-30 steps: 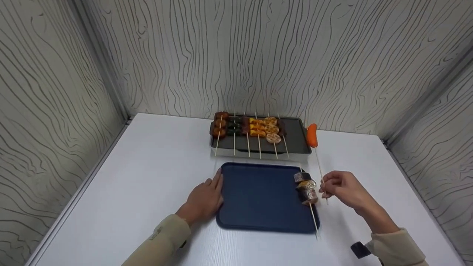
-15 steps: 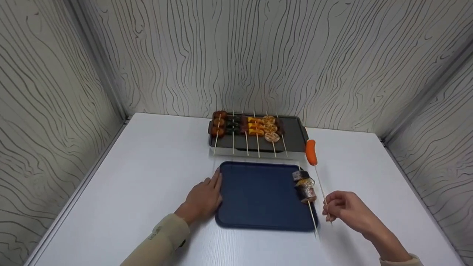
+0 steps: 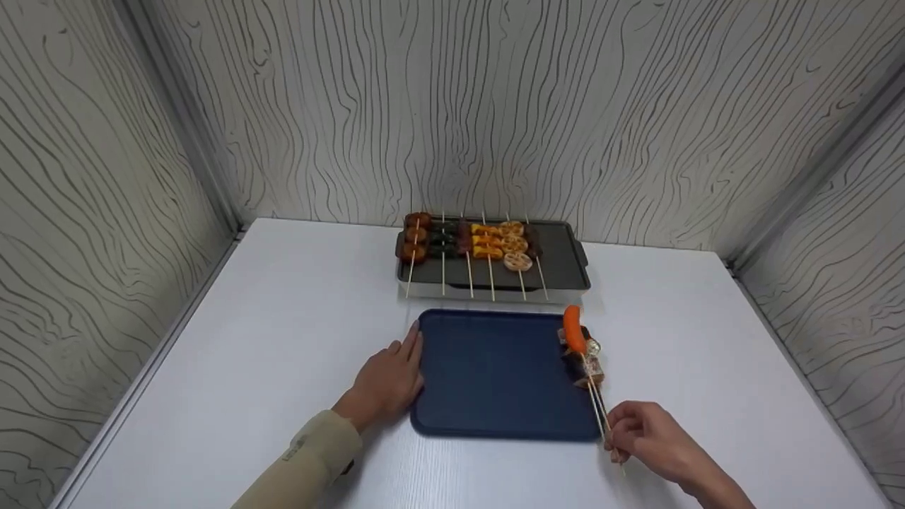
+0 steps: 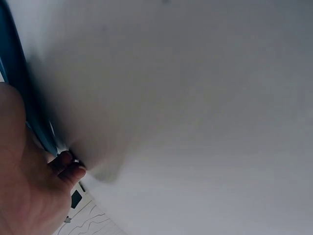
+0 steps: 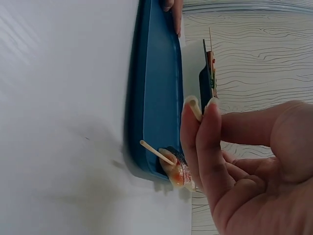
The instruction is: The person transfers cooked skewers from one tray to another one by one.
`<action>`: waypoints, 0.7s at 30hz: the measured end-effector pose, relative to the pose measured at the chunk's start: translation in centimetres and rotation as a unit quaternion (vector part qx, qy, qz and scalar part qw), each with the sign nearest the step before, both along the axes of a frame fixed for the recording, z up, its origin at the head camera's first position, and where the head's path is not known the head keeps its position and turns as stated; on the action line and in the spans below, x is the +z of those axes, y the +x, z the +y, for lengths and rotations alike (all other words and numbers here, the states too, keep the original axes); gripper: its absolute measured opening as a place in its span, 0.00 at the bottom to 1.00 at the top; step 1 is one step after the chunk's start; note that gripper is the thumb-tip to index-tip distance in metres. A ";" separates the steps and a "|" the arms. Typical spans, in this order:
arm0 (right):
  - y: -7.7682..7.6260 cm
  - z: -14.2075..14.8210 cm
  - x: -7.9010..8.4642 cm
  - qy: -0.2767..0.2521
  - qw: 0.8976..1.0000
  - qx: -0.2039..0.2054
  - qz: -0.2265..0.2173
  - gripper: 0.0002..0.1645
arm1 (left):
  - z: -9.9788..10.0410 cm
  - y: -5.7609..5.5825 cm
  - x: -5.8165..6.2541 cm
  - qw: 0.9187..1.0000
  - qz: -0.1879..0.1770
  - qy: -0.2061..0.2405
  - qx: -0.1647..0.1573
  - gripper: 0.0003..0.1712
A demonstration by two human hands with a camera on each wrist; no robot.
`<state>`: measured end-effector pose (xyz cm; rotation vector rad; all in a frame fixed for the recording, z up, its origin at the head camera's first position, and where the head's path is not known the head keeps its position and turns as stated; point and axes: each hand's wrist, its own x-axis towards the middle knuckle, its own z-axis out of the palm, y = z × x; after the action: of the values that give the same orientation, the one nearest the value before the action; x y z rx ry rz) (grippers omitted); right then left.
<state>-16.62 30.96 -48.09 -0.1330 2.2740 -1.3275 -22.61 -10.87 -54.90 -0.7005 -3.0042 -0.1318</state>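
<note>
My right hand pinches the lower end of a wooden stick bearing an orange-red sausage. In the head view the sausage overlaps a skewer of dark-skinned chunks lying along the right side of a blue tray; whether they touch I cannot tell. The right wrist view shows the stick's end between thumb and fingers, with the sausage hidden behind the hand. My left hand rests against the tray's left edge, its fingers straight; the left wrist view shows that hand beside the blue rim.
Behind the tray a dark grill plate carries several skewers: brown rounds, dark green pieces, yellow pieces and lotus root slices. Wood-patterned panels enclose the white table at the back and sides.
My right hand has drawn the sausage skewer back from beside the grill plate toward me, then left over the tray's right side. My left hand has stayed at the tray's edge.
</note>
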 end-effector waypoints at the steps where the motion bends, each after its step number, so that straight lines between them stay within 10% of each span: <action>1: 0.0 -0.1 -0.2 0.001 1.000 0.000 -0.001 0.12 | 0.0 0.0 0.0 1.000 -0.002 0.000 0.001 0.35; 21: -0.2 -1.9 -2.8 0.023 1.000 -0.008 0.018 0.08 | -0.2 0.0 0.0 1.000 0.015 -0.010 -0.007 0.35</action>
<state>-16.85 29.07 -50.85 -0.1240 2.3397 -1.2899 -22.59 -11.03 -54.87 -0.7186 -2.9764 -0.0916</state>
